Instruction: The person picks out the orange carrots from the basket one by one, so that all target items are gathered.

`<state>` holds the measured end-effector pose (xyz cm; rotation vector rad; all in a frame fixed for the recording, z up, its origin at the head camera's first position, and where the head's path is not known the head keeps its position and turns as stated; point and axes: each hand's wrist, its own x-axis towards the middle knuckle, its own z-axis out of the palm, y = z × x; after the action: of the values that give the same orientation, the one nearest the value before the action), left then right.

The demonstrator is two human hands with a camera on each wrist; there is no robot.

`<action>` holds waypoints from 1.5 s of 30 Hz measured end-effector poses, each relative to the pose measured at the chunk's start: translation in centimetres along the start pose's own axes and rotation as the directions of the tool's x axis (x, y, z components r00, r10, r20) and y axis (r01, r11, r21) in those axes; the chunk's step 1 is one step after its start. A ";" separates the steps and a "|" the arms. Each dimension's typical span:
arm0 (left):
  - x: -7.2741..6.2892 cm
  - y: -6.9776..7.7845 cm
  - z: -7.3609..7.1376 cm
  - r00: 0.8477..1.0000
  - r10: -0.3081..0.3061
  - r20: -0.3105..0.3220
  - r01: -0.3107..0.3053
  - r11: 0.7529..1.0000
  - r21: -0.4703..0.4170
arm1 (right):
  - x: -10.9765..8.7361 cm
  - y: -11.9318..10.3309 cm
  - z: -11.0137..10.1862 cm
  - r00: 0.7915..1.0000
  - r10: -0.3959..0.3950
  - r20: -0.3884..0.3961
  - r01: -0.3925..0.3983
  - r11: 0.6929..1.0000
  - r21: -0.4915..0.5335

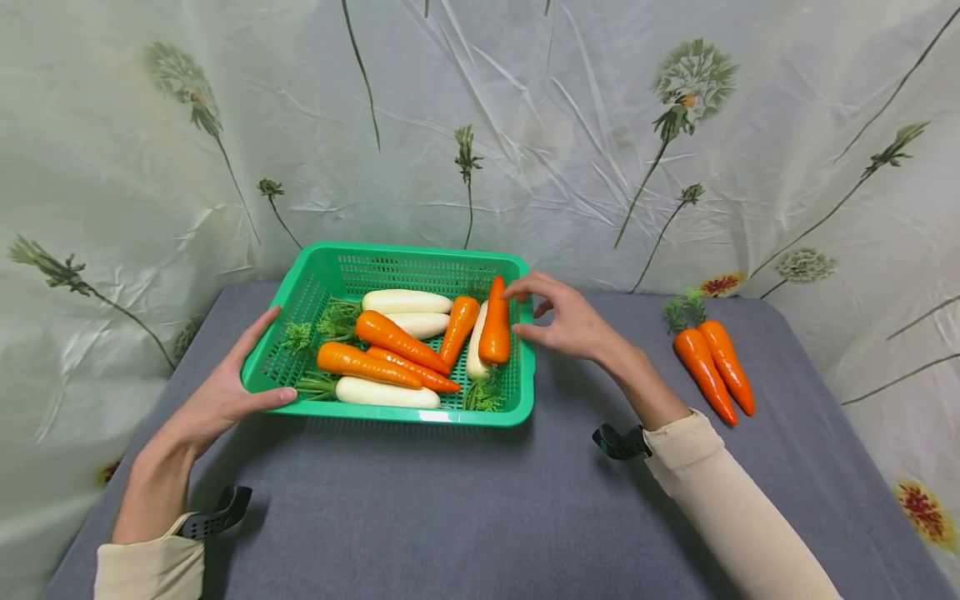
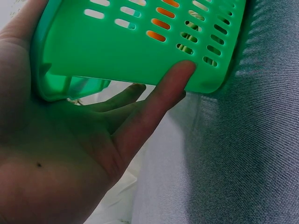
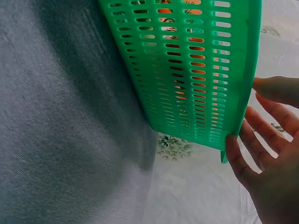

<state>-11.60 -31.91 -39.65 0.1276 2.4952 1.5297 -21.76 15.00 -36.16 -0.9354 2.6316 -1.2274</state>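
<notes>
On the left, a left hand [image 1: 213, 404] with spread fingers against the outside of the basket [image 1: 405, 414], thumb over the rim near its near left corner, holding that end. Inside the basket, at its right end, an upper carrot [image 1: 495, 333] with long axis near to far, narrow tip far, just left of the right hand [image 1: 558, 321]; much nearer to that hand than to the left one. At the right rim, thumb and index finger of the right hand parted, pinching nothing visible; impossible to tell whether touching the carrot. Farther right, well apart from the basket, loose carrots [image 1: 705, 379] on the table [image 1: 420, 517], side by side, leaves far, tips slanting near and right.

Counted left to right: one basket, with four radishes [image 1: 386, 393] (two far, one near, one at the right end) and five carrots, the upper one included; outside, two loose carrots.
</notes>
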 end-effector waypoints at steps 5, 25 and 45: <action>-0.1 0.1 0.0 1.000 0.008 -0.003 -0.008 1.000 0.000 | 0.9 -0.2 0.0 0.999 -0.006 0.050 0.008 0.999 -0.049; -0.4 0.0 0.1 1.000 -0.003 -0.014 0.003 1.000 -0.003 | 3.0 -0.9 1.9 0.963 0.065 0.262 -0.005 0.975 -0.223; -0.1 0.2 0.2 1.000 -0.013 -0.013 0.013 1.000 -0.017 | 3.2 -2.4 2.8 0.953 0.090 0.289 0.017 0.937 -0.349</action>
<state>-11.46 -31.71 -39.54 0.0987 2.4873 1.5504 -22.29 10.19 -35.77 -1.0200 2.6395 -0.5558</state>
